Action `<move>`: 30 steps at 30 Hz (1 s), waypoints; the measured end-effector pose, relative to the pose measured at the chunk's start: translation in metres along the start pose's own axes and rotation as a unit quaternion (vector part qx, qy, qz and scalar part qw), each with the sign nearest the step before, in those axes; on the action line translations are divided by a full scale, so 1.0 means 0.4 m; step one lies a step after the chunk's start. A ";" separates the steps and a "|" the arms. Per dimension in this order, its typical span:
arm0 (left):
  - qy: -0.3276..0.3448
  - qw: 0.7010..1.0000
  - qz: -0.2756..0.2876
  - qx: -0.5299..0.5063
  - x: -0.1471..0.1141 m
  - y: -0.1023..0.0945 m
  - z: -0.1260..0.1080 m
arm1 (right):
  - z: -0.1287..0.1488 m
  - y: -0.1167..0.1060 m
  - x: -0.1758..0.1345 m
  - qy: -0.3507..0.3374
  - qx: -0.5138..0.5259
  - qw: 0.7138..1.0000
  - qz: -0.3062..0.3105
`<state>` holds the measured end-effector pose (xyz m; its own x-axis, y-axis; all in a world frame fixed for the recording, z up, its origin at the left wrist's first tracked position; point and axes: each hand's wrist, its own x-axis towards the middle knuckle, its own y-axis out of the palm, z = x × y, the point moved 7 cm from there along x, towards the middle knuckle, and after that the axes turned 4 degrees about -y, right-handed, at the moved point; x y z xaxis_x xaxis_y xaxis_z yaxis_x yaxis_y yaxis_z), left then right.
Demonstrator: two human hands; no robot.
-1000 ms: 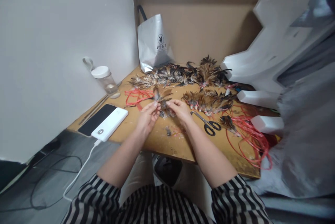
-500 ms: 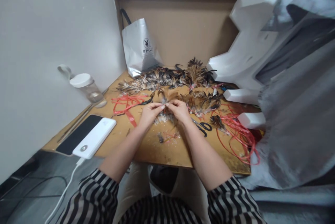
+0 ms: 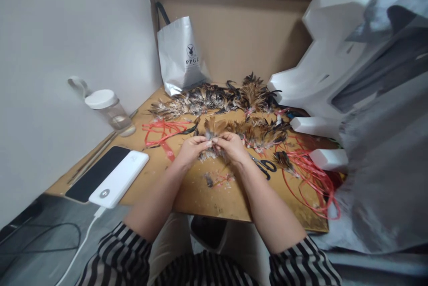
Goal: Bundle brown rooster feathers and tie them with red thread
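Observation:
Between my two hands a small bunch of brown feathers (image 3: 214,128) stands with its tips up and away from me. My left hand (image 3: 195,148) pinches its base from the left. From the right, my right hand (image 3: 230,144) pinches the same base, and the fingertips of both hands nearly meet. A row of brown feather bunches (image 3: 262,134) lies just beyond my right hand. Black-handled scissors (image 3: 265,165) rest beside my right wrist. Pale feather bits lie under the hands, and loose scraps (image 3: 217,180) sit nearer me on the table.
A longer feather pile (image 3: 207,100) lies at the back, before a silver bag (image 3: 179,54). Red plastic strips lie left (image 3: 163,132) and right (image 3: 310,170). A bottle (image 3: 109,107), a phone (image 3: 100,172) and a white power bank (image 3: 120,179) stand left; white foam (image 3: 321,58) is at right.
The feather bunch in my fingers now stands more upright and fanned out. My hands stay pinched together, slightly lower in view. The camera view has shifted a little.

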<state>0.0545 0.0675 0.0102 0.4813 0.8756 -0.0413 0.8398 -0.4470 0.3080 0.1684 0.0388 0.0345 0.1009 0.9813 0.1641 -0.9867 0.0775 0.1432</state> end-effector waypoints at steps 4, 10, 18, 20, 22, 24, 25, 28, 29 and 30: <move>-0.048 0.993 0.067 -0.090 -0.009 0.019 0.014 | -0.011 0.028 -0.010 0.018 0.095 0.993 0.071; -0.013 1.000 0.004 0.012 -0.006 0.001 0.003 | -0.006 -0.008 0.002 -0.030 0.005 1.000 0.002; 0.020 0.995 -0.060 0.074 -0.003 -0.025 -0.009 | 0.022 -0.011 0.003 -0.081 -0.160 0.984 0.018; 0.027 0.995 -0.061 0.069 -0.002 -0.026 -0.014 | 0.019 -0.008 0.003 -0.081 -0.162 0.983 0.023; 0.037 0.995 -0.053 0.072 -0.001 -0.023 -0.018 | 0.013 -0.007 0.004 -0.070 -0.145 0.987 0.018; 0.045 0.995 -0.045 0.080 0.000 -0.019 -0.021 | 0.003 -0.007 0.006 -0.051 -0.122 0.991 0.008; 0.047 0.995 -0.042 0.082 0.001 -0.018 -0.021 | -0.003 -0.007 0.007 -0.038 -0.111 0.993 0.005; 0.049 0.995 -0.036 0.079 0.002 -0.018 -0.018 | -0.015 -0.004 0.006 -0.001 -0.083 0.996 0.014; 0.049 0.996 -0.033 0.073 0.002 -0.018 -0.017 | -0.016 -0.002 0.004 0.006 -0.072 0.997 0.020; 0.045 0.997 -0.027 0.062 0.002 -0.019 -0.014 | -0.016 0.001 0.002 0.009 -0.056 0.998 0.029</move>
<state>0.0472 0.0726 0.0133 0.4140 0.9097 0.0326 0.8913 -0.4124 0.1884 0.1670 0.0407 0.0285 0.0426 0.9877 0.1502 -0.9989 0.0394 0.0244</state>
